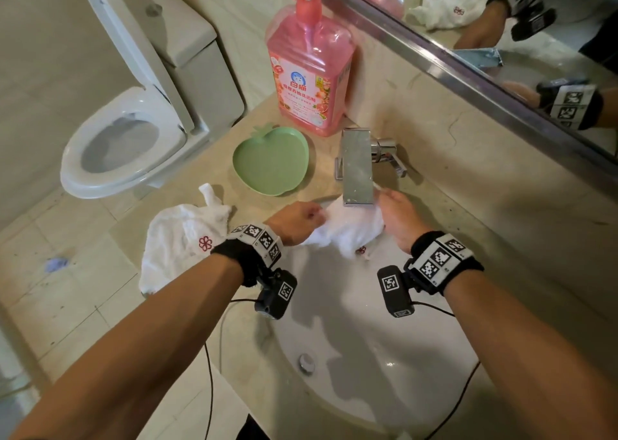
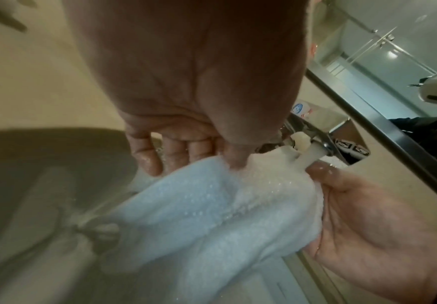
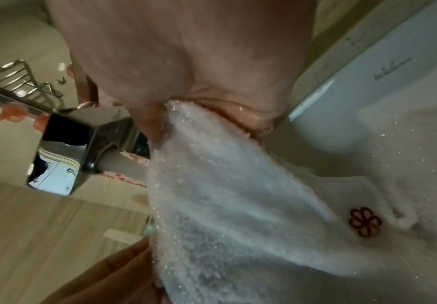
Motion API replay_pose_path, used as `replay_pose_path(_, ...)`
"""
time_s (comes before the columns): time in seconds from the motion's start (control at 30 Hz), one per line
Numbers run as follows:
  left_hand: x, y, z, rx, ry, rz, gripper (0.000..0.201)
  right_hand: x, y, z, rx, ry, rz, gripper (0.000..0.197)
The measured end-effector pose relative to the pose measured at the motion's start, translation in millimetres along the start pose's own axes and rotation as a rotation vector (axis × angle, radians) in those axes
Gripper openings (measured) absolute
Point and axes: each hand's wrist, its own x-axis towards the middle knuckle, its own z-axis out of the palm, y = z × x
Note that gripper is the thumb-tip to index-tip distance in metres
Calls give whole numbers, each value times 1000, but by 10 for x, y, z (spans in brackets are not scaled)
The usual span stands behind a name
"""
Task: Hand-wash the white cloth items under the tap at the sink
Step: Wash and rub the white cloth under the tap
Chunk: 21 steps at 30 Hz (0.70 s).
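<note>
A wet white cloth [image 1: 347, 229] is held bunched over the back edge of the sink [image 1: 368, 366], directly under the spout of the chrome tap [image 1: 357, 168], with water running onto it; a small red flower mark shows on its lower fold. The left hand [image 1: 294, 224] grips the cloth's left side, thumb pressed into the fabric and fingers curled behind it, as the left wrist view shows. The right hand [image 1: 399, 220] grips the right side, the cloth pinched between thumb and palm in the right wrist view. Both wrists carry black bands with coded markers and small cameras. A second white cloth [image 1: 180, 239], with the same red flower mark, lies crumpled at the left edge of the counter [image 1: 501, 225], partly hanging over it, just beside the left wrist. Behind it, near the tap, sits a green apple-shaped dish [image 1: 272, 163], and at the back of the counter against the wall stands a pink pump bottle [image 1: 309, 68]. A mirror [image 1: 501, 38] runs along the wall above. Beyond the counter's left edge stands a toilet [image 1: 127, 145] with its lid raised.
</note>
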Motion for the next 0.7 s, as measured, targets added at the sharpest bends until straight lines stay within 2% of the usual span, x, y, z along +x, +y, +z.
replay_pose_path(0.1,71,113,86,-42,19,92,33,-45,-29,-72,-32,-26,-43,12)
replay_pose_path(0.13,93,182,105,-47,18,124,31,-55,-31,-92,-41,-71,-44,18)
replay_pose_path(0.2,138,318,132,-44,22,193,29,-68,-18,-142,-96,-126,-2,49)
replay_pose_path(0.23,158,383,140,-49,25,209,30,-78,-3,-165,-129,-136,26,55)
replay_pose_path(0.33,232,487,142,-74,23,176,34,-76,55,-195,-230,-150,32,30)
replay_pose_path(0.4,269,488,143,-89,21,161,38,-82,75,-204,-247,-138,30,35)
replay_pose_path(0.43,277,479,150,-136,20,168,38,-83,84,-208,-217,-148,22,35)
replay_pose_path(0.5,288,444,142,-209,20,169,39,-94,79,-215,-138,-152,-15,22)
replay_pose_path(0.6,297,318,140,-86,-17,113,43,-82,37,-228,34,-84,-25,25)
replay_pose_path(0.7,275,147,157,-40,-35,67,35,-76,-33,-212,224,-58,-9,28)
